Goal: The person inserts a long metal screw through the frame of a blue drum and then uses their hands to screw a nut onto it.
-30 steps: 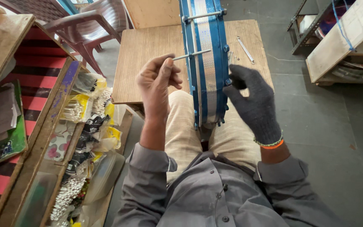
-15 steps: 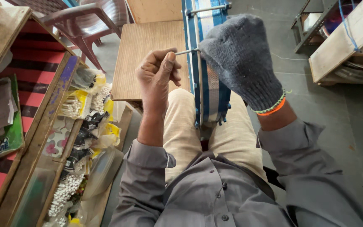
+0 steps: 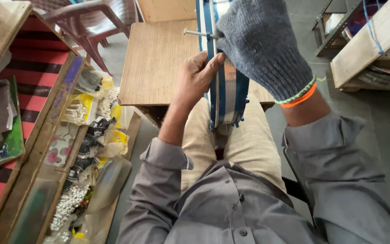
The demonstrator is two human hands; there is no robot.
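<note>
A blue and white striped rim (image 3: 230, 97) stands upright between my knees, leaning against the wooden table (image 3: 159, 58). My bare left hand (image 3: 197, 77) presses on the rim's left side, thumb laid along its edge. My right hand (image 3: 262, 45), in a grey knitted glove with orange and green wristbands, wraps over the rim higher up. A thin metal rod (image 3: 194, 33) pokes out to the left just beside the glove; its other end is hidden.
At my left a long wooden tray (image 3: 55, 135) holds bags of small white and yellow parts (image 3: 86, 131). A brown plastic chair (image 3: 91, 18) stands beyond it. A wooden crate (image 3: 371, 49) and a metal rack (image 3: 335, 27) sit on the floor at right.
My gloved right hand rose from the rim's right side up over its top. My left hand let the rod go and shifted onto the rim's edge; the view moved closer.
</note>
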